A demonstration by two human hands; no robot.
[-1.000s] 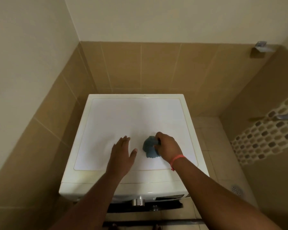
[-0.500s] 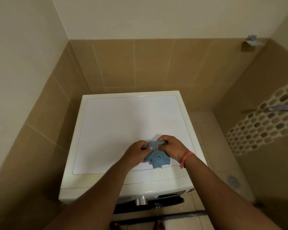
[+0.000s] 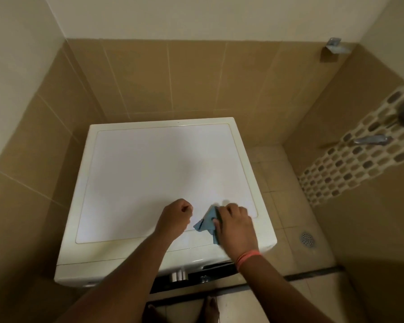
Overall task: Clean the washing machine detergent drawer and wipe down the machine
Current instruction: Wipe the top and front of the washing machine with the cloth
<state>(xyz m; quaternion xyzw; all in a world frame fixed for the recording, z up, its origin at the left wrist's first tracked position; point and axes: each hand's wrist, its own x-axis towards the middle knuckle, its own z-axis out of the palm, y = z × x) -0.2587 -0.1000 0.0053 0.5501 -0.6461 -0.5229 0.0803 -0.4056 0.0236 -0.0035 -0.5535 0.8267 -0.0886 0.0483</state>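
Observation:
A white washing machine [image 3: 149, 164] stands in a tiled corner, seen from above. A blue cloth [image 3: 207, 221] lies on its top near the front right. My right hand [image 3: 234, 226] lies over the cloth and holds it against the top, thumb on the fabric. My left hand [image 3: 176, 216] hovers just left of the cloth with fingers curled into a loose fist, holding nothing. The control panel with a silver knob [image 3: 179, 275] shows at the machine's front edge. The detergent drawer is not visible.
Tan tiled walls close in behind and left of the machine. To the right is a tiled floor with a round drain [image 3: 307, 238] and a mosaic wall carrying metal taps [image 3: 371, 139]. My bare feet [image 3: 210, 308] stand in front of the machine.
Both hands held the bunched cloth together half a second ago. My left hand has let go and pulled left into a fist; my right hand now covers the cloth alone.

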